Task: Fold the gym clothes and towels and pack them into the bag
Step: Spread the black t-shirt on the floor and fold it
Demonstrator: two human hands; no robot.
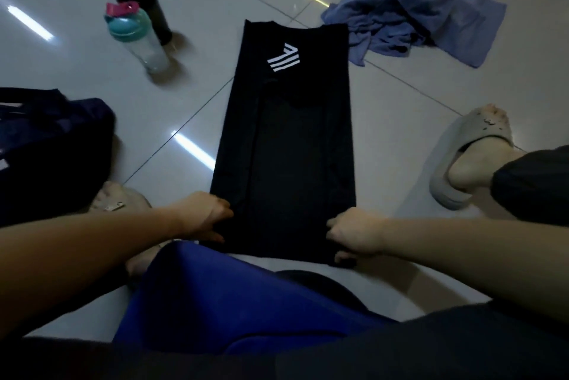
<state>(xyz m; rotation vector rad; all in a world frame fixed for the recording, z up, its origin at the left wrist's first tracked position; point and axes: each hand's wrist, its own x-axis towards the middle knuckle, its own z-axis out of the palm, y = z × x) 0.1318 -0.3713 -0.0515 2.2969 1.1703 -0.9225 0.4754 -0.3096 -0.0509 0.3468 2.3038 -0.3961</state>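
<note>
**Now both hands on the near edge of the black shirt**

Here I have the black shirt (286,139) lying flat on the tiled floor (400,108) straight in front of me. It is folded into a long narrow strip running away from me, with its white striped logo (284,58) up near the far end. My left hand (203,213) has its fingers curled round the near left corner of the strip. My right hand (354,232) is clamped the same way on the near right corner, so both are gripping cloth and neither is loose.

The blue towel (415,10) lies crumpled on the floor at the far right, just beside the shirt's far corner; whether it touches I cannot tell. The dark bag (52,145) sits at my left, apart from the shirt. Beyond it stand two bottles close together: a clear bottle (135,38) with a teal lid and pink cap, and a black bottle (144,1) behind it.

My feet are in grey slippers — the right slipper (468,145) out to the right, the left one partly hidden by my arm. A blue cloth (215,296) hangs close beneath me, just short of the shirt's near edge.
</note>
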